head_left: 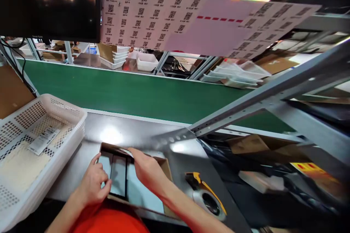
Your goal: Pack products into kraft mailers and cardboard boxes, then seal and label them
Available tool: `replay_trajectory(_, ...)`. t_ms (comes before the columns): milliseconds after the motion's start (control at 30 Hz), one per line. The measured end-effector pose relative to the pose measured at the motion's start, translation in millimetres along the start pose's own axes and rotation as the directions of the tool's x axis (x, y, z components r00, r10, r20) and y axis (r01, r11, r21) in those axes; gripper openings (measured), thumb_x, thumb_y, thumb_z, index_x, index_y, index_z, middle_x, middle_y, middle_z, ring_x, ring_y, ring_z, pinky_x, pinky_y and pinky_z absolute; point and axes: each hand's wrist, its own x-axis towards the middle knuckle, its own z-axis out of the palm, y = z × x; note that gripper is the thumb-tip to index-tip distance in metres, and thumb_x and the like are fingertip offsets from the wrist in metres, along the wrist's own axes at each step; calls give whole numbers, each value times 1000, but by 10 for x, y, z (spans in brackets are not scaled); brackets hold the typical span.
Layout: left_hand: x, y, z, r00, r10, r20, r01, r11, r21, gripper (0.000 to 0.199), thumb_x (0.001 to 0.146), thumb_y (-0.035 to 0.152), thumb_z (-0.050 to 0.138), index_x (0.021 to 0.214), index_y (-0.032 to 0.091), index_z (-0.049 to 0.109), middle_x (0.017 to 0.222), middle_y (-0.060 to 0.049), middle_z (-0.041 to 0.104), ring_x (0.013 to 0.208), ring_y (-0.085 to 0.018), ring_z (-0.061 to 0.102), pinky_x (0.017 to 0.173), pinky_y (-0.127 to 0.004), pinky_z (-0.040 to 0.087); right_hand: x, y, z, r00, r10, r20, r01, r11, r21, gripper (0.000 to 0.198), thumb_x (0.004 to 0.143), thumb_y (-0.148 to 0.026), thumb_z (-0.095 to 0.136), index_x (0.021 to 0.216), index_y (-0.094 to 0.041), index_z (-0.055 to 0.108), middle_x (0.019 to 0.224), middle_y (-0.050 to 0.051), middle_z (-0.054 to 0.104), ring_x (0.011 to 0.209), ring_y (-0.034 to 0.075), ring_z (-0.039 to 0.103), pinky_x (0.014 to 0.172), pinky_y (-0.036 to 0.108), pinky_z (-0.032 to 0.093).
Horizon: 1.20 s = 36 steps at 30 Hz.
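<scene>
An open cardboard box (167, 170) stands at the near edge of the metal bench. Inside it lie several pale blue-white boxes (119, 174), packed side by side with dark gaps between some. My left hand (95, 182) is at the box's left side, its fingers curled over the wall and its thumb pointing inward. Across the box's far wall reaches my right hand (149, 171), fingers bent together and their tips mostly hidden. A thin pale edge (128, 151) shows at those fingertips. Right of the box is a yellow-and-black tape dispenser (209, 198) with a tape roll.
Stacked white perforated baskets (80, 123) stand on the left, a printed label (43, 140) in the top one. Beyond the bench runs a green conveyor belt (123, 93). A slanting metal frame (237, 105) rises on the right. A code sheet board (175, 25) and monitor (49, 5) hang above.
</scene>
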Motion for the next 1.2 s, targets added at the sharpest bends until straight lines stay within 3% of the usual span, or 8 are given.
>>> replay_trajectory(167,30,13,-31,1000,8,9,-8,1000,2,33,86,17,55,54,23,49,50,4,52,60,-14,54,121,-57,44,218,-79,534,983,-74,168,125,939,-321,62,84,8,43,142,-8,60,129,21,75,106,27,78,82,32,67)
replay_trajectory(367,12,21,-1,999,-7,-36,6,1000,-15,35,90,17,54,57,23,48,52,4,52,62,-14,55,121,-55,46,300,-227,507,976,-19,218,120,881,-458,65,86,5,51,149,-8,54,120,20,75,104,31,75,84,40,67)
replay_trajectory(667,33,-33,-36,999,-6,-40,5,1000,-18,29,98,17,49,74,23,64,69,1,62,78,-17,65,120,-55,47,189,-166,420,934,-87,347,178,954,-241,57,79,-2,66,136,-7,68,140,25,70,125,36,70,109,48,58)
replay_trajectory(767,-58,-25,-7,955,-160,-251,174,984,37,21,100,23,53,108,22,71,104,-10,70,110,-26,68,109,-51,55,-214,77,96,959,-155,236,150,988,39,48,96,-21,61,143,-22,66,158,12,59,146,28,56,125,44,45)
replay_trajectory(833,-147,-18,25,881,-317,-351,354,934,45,29,101,30,54,124,19,66,115,-15,66,111,-29,67,98,-48,60,-639,283,-1,997,73,36,-77,988,135,51,105,-35,49,153,-23,57,161,12,56,150,27,52,126,47,43)
replay_trajectory(967,-218,-8,-24,920,-374,-119,382,923,49,47,98,48,60,134,18,61,120,-15,66,107,-29,70,90,-42,62,-1402,470,210,691,695,-198,-688,717,112,75,102,-55,43,161,-8,43,153,28,58,142,42,58,114,63,51)
replay_trajectory(1100,-2,54,-251,912,-347,217,291,923,253,57,87,60,69,127,19,68,120,-15,66,95,-31,72,85,-43,62,-1543,271,355,754,644,128,-656,734,174,83,91,-54,64,164,-22,41,142,18,71,124,40,72,98,52,62)
replay_trajectory(1200,195,182,-331,841,-391,373,233,885,402,64,78,65,75,119,15,71,124,-19,66,96,-35,73,87,-46,61,-1351,122,162,751,628,204,-653,752,92,99,80,-51,79,162,-10,42,152,27,60,132,44,66,104,49,60)
